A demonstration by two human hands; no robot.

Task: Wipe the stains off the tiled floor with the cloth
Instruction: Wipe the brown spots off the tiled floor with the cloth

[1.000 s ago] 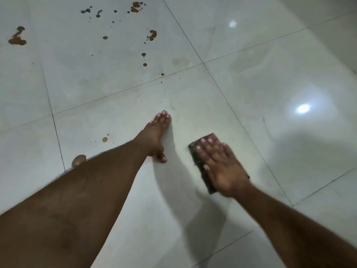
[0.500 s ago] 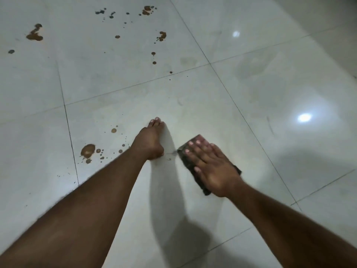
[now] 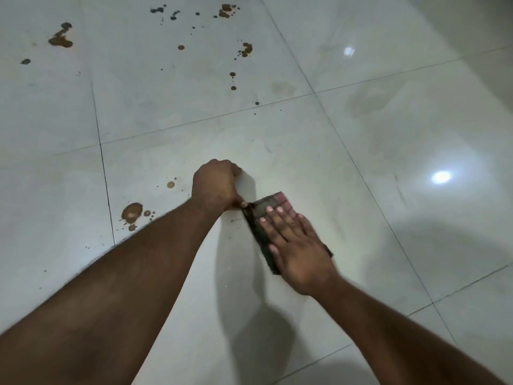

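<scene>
My right hand (image 3: 297, 245) lies flat with straight fingers on a folded dark cloth (image 3: 259, 209) that has a pink-red corner, pressing it onto the white tiled floor (image 3: 361, 151). My left hand (image 3: 215, 184) rests on the floor as a fist just left of the cloth, its thumb touching the cloth's edge. A brown stain (image 3: 131, 212) with small drops around it sits left of my left forearm. A smaller brown spot (image 3: 170, 184) lies above it. Several more brown and dark stains (image 3: 247, 50) dot the far tiles, one large brown stain (image 3: 61, 40) at far left.
Dark grout lines (image 3: 107, 190) divide the large glossy tiles. Bright light reflections (image 3: 441, 177) show on the right tiles. Faint dried smudges (image 3: 369, 101) mark the tile beyond the cloth. My shadow falls across the lower middle and right floor.
My left hand curled from flat fingers into a fist. My right hand slid the cloth left until it met the left thumb. The brown stain by my left forearm came into view.
</scene>
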